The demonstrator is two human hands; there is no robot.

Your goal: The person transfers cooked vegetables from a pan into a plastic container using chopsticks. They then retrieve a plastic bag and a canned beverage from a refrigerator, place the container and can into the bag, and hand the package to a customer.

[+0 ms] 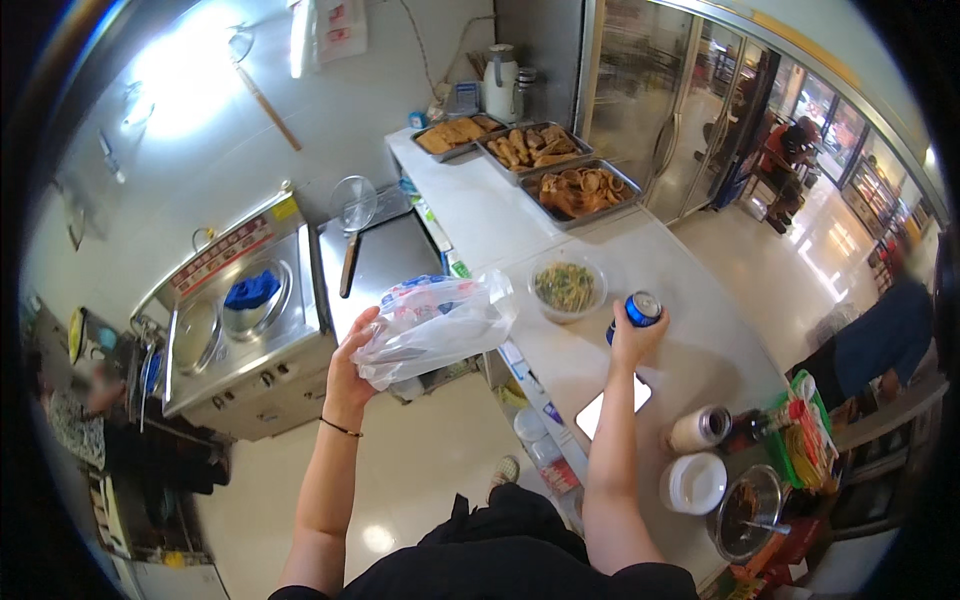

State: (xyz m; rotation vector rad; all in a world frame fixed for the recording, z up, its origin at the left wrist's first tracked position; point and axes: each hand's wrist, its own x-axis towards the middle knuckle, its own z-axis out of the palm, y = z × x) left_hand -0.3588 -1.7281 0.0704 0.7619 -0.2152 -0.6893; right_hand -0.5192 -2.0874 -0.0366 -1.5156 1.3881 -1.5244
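My left hand grips a thin white plastic bag with blue and red print, held up off the counter's left edge. On the right, my right hand is wrapped round a blue drink can above the white counter. Just left of the can stands a clear round bowl of mixed food with green pieces. Beneath my right forearm lies a phone with a bright white screen, partly covered by the arm.
Metal trays of browned food line the far counter. A strainer rests beside the stove unit. At right stand a jar, white bowls and a sauce bowl. People are at far left and right.
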